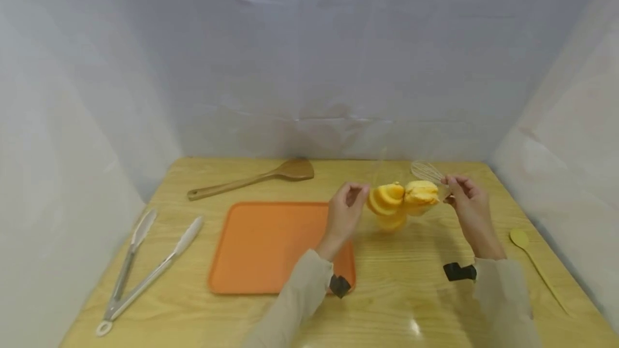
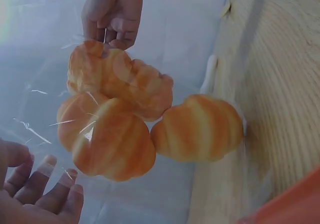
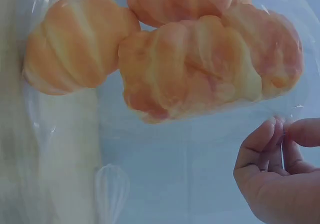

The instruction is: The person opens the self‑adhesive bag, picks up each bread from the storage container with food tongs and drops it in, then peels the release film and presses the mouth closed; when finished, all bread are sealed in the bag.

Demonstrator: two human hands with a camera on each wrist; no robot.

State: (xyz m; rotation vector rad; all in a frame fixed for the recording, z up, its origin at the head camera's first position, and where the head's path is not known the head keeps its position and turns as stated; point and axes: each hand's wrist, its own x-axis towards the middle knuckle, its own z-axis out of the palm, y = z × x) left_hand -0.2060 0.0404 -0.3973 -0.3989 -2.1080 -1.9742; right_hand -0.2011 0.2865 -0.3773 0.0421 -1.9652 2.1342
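A clear plastic bag (image 3: pixel 45 131) holding several golden-brown bread rolls (image 1: pixel 422 193) hangs above the right half of the table. My left hand (image 1: pixel 344 214) pinches the bag's left side between thumb and fingers. At the opposite side, my right hand (image 1: pixel 470 208) pinches the film with thumb and fingertips. Both wrist views show the rolls from close up: a long twisted roll (image 3: pixel 185 68) lies nearest the right hand, while a rounded ridged roll (image 2: pixel 112 139) sits by the left hand. Another rounded roll (image 2: pixel 200 129) rests lowest in the bag.
An orange board (image 1: pixel 271 251) lies beneath and left of my left forearm. Open metal tongs (image 1: pixel 140 289) are at the left. A wooden spatula (image 1: pixel 295 169) lies at the back, a whisk (image 1: pixel 425 171) behind the bag, and a yellow spoon (image 1: pixel 537 262) at the right edge.
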